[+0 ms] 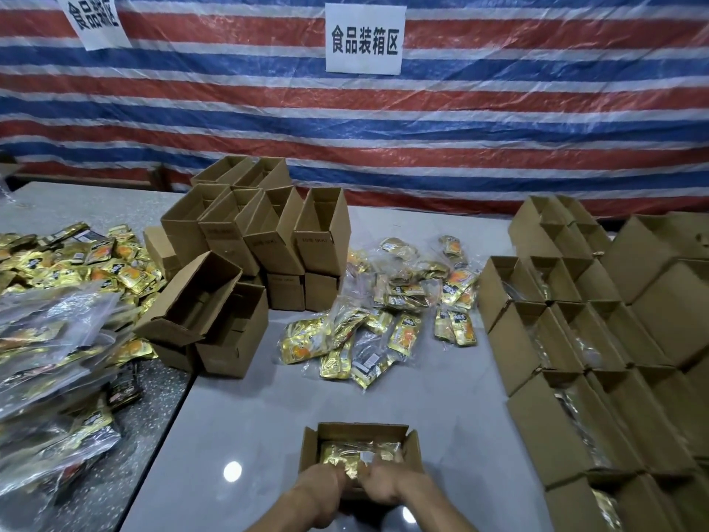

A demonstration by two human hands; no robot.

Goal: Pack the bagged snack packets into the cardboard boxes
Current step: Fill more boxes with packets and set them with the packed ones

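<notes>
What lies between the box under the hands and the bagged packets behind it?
Only bare grey tabletop separates box and bagged packets, in the head view.

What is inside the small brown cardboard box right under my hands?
A clear plastic bag of gold foil snack packets fills the small brown cardboard box. The left hand and right hand cover its near part; anything beneath the bag is hidden.

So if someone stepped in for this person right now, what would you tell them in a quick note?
Left hand and right hand: both on the bag of packets in the open box nearest you; fingertips hidden, grip unclear.
Done: boxes at right hold bags, flaps open.
To do: seat this bag; more bags lie further ahead, empty boxes stand behind them to the left.
</notes>
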